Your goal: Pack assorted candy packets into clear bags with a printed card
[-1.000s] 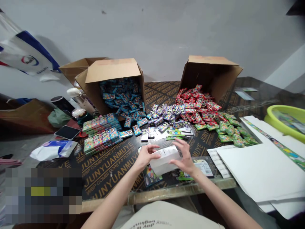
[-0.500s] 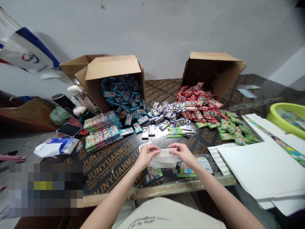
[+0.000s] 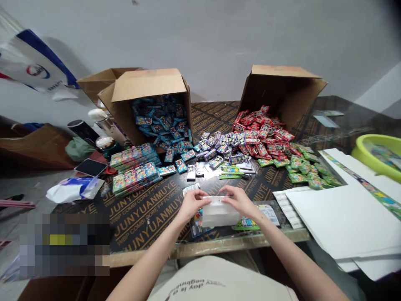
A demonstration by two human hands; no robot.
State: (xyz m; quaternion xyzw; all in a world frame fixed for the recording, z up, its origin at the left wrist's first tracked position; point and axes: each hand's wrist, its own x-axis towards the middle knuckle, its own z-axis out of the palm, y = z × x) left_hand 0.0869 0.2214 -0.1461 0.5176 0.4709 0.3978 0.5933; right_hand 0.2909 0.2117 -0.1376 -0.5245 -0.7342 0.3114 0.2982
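Observation:
A folded white card (image 3: pixel 220 215) is held up in front of me near the table's front edge. My left hand (image 3: pixel 191 204) pinches its upper left corner, and my right hand (image 3: pixel 240 201) pinches the upper right one. Its blank side faces me. Under and behind the card lie a dark printed packet (image 3: pixel 196 228) on the left and a green printed packet (image 3: pixel 249 224) in clear plastic on the right, both partly covered. A small pale printed piece (image 3: pixel 190 188) lies just beyond my left fingers.
Tipped cartons hold blue packets (image 3: pixel 163 125) and spill red packets (image 3: pixel 263 133). Purple-white packets (image 3: pixel 222 144) lie between them, green packets (image 3: pixel 310 169) to the right. Stacked packs (image 3: pixel 136 177), a phone (image 3: pixel 90 167) and bottles stand left. White sheets (image 3: pixel 326 217) and a yellow-green basin (image 3: pixel 376 146) are right.
The white card has opened out and tilted, so more of its blank face shows. Both hands stay at its top edge, with the right fingers slightly shifted. The camera view has moved slightly.

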